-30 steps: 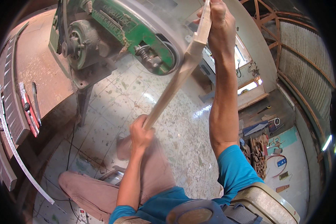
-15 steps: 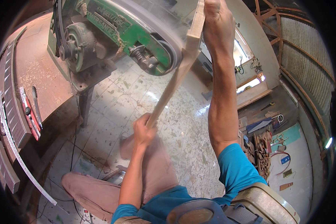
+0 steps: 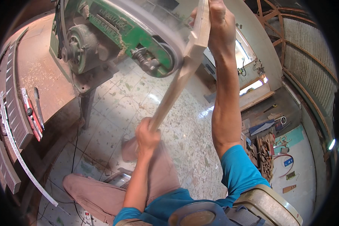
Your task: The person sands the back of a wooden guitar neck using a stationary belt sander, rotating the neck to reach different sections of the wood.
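A long, pale, shaped piece of wood (image 3: pixel 168 96) slants from my lap up to the top edge, narrow below and wider with a step above. My left hand (image 3: pixel 147 135) is closed round its lower end, over my knee. Higher up, my right hand (image 3: pixel 221 32) grips the wide part, its fingers partly behind the wood. Midway along, the wood rests against the rounded end of a blurred grey sanding belt (image 3: pixel 180 51) on a green belt sander (image 3: pixel 139 41). Whether it presses hard cannot be seen.
On the dusty bench (image 3: pixel 45 86) at left lie a red utility knife (image 3: pixel 32 116), a dark pen-like tool (image 3: pixel 38 107) and a steel ruler (image 3: pixel 20 160). The sander's motor and pulley (image 3: pixel 79 47) face me. A power cord (image 3: pixel 75 147) hangs below the bench.
The wood's upper part and my right hand have tilted slightly, showing more of its broad face. My left hand has shifted a little to the right and down. The wood stays at the belt.
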`<state>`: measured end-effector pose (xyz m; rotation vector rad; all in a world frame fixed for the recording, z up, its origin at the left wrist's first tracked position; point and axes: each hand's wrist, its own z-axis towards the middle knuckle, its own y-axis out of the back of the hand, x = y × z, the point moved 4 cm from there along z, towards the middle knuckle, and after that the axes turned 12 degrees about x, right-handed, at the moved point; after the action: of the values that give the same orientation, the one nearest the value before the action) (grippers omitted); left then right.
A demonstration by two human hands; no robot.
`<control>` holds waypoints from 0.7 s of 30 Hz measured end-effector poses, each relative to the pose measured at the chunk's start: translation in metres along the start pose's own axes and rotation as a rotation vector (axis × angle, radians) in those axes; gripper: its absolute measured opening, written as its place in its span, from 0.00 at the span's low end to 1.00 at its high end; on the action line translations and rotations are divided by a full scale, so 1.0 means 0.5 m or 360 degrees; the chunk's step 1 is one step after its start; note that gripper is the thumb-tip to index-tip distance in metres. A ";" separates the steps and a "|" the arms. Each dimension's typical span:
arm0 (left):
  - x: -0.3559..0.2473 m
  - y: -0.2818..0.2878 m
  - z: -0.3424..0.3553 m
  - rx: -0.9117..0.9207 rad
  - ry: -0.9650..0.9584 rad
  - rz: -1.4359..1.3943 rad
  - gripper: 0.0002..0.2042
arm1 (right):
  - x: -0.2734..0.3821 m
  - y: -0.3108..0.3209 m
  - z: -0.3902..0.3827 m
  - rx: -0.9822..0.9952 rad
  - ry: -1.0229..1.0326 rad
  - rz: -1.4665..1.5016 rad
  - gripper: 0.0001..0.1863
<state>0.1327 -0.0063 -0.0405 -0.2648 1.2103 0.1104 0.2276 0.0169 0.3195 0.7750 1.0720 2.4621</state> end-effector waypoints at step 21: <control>-0.014 0.018 -0.016 -0.0015 0.0021 0.0028 0.12 | 0.010 -0.016 -0.005 -0.0060 0.0044 0.0143 0.33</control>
<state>0.1211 0.0006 -0.0379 -0.2637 1.2259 0.1299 0.2227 0.0230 0.3139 0.7964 1.0183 2.5675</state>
